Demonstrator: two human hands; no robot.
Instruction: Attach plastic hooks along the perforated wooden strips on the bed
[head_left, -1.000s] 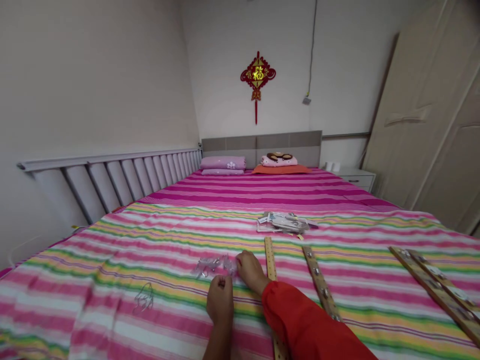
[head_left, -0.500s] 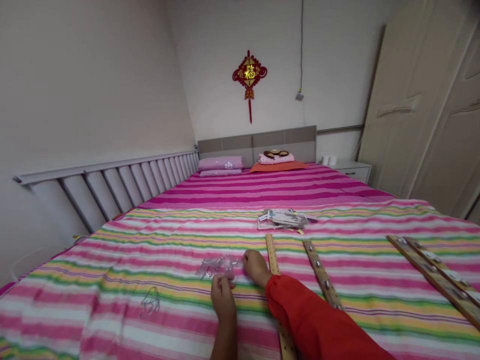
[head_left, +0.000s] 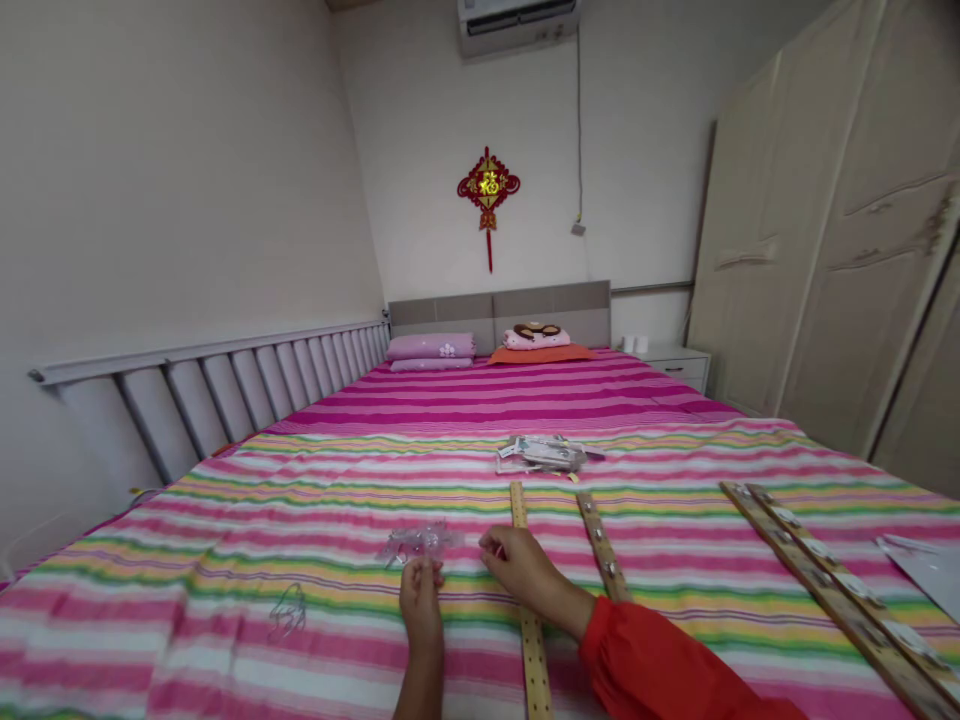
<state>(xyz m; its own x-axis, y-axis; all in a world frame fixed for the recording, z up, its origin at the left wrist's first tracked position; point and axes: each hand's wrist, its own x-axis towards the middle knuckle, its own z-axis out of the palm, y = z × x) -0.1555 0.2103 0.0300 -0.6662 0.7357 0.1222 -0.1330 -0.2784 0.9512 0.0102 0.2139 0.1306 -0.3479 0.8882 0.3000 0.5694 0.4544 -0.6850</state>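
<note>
Since your camera tipped up from half a second ago, the air conditioner (head_left: 517,25) has come into view, and the gap between your left hand (head_left: 421,602) and right hand (head_left: 525,570) looks a bit wider. Your left thumb and fingers are bunched at the near edge of the plastic bag (head_left: 424,538), can't tell if they're really gripping it. Your right's loosely curled, clear of the bag and partly over the wooden strip (head_left: 534,645); can't tell if it's pinching something tiny. Bag's see-through, kinda crumpled, shiny bits showing, lying on the striped bedspread (head_left: 300,500).
</note>
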